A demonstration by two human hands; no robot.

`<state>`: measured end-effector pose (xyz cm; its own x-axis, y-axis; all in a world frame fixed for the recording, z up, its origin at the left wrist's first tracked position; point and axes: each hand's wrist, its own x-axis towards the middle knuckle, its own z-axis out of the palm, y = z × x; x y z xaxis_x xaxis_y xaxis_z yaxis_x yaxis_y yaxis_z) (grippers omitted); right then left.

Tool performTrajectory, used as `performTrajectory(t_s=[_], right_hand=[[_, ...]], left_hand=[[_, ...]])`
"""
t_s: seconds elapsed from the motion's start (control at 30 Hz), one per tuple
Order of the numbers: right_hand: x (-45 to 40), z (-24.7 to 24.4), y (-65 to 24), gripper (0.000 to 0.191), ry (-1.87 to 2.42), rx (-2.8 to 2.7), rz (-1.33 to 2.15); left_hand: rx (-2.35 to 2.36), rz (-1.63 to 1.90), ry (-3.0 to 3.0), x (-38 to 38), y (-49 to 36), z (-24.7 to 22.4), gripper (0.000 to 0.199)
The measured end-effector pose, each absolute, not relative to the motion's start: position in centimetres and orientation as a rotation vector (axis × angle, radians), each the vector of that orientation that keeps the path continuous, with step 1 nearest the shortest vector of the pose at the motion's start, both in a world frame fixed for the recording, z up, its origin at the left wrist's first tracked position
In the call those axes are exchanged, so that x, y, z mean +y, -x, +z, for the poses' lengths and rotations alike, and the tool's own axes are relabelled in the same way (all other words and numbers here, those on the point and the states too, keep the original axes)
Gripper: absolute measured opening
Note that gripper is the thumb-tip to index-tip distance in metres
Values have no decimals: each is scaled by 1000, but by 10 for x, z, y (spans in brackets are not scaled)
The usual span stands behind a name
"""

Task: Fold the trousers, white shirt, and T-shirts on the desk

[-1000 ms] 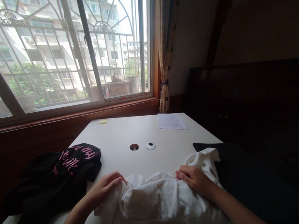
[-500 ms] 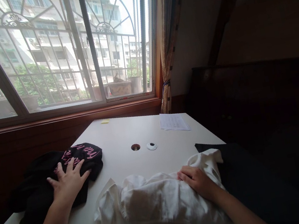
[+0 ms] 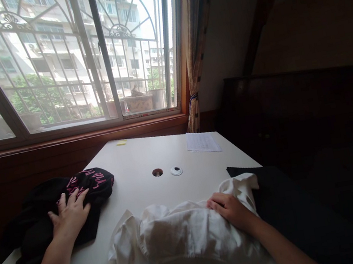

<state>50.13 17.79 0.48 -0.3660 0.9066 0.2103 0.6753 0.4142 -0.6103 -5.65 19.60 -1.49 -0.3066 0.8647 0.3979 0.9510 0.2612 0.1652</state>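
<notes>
A crumpled black garment with pink lettering lies at the left edge of the table. My left hand rests on it, fingers spread and pressing on the cloth. In front of me is a rumpled white garment, bunched into a long heap across the near part of the table. On its right end sits my right hand, fingers together and curled onto the fabric. Beyond that hand, a flat dark cloth or surface stretches along the right side; I cannot tell which it is.
The white table has a round hole with a white ring-shaped cover beside it. Papers and a yellow sticky note lie near the far edge. A barred window and a tied curtain stand behind.
My left hand has moved a little left, and the black garment has shifted left with it. The right hand stays on the white garment. The view has turned slightly.
</notes>
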Motion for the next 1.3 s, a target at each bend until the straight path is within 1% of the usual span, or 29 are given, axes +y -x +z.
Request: performTrajectory(t_s=[0.13,0.23,0.37,0.47,0.6,0.73,0.87,0.9,1.0,1.07,1.1,1.17,1.2,1.23,1.3], right_hand=[[179,4,-501,38,1300,-2182,585],[179,4,-501,37,1294,-2182,597],[178,15,-506,33,1276,-2152,619],[175,33,-517,32,1291,-2061,563],[156,50,-534,28,1331,-1976,524],[115,36,-546,21,1377,-2048,616],[71,5,-558,20,1370,-2155,723],[63,-3,-561,26,1375,-2174,729],[50,-22,-568,54,1426,-2176,639],[49,-30,-567,62,1446,-2177,542],[51,-33,-565,62,1448,-2184,494],[56,-36,-559,56,1448,-2214,412],[59,-36,-556,51,1445,-2225,373],[61,-36,-553,48,1443,-2231,334],[66,-35,-549,47,1428,-2241,275]], left_hand=[[-2212,-595,1686,195,39,-6,50],[-2009,-708,1789,197,18,2,45],[-1594,-1060,2262,196,-19,14,32],[-1377,-1165,2709,188,-48,19,26],[-1283,-1164,3023,176,-68,23,23],[-1312,-1216,3029,168,-67,36,22],[-1294,-1169,3132,156,-66,52,22],[-1289,-1124,3190,153,-67,55,21],[-1315,-962,3341,145,-72,57,23],[-1365,-850,3385,141,-76,53,31],[-1388,-799,3390,138,-77,50,38],[-1423,-749,3361,133,-80,42,50],[-1438,-751,3333,130,-81,38,52],[-1453,-764,3303,126,-82,33,50],[-1493,-802,3247,118,-83,27,37]])
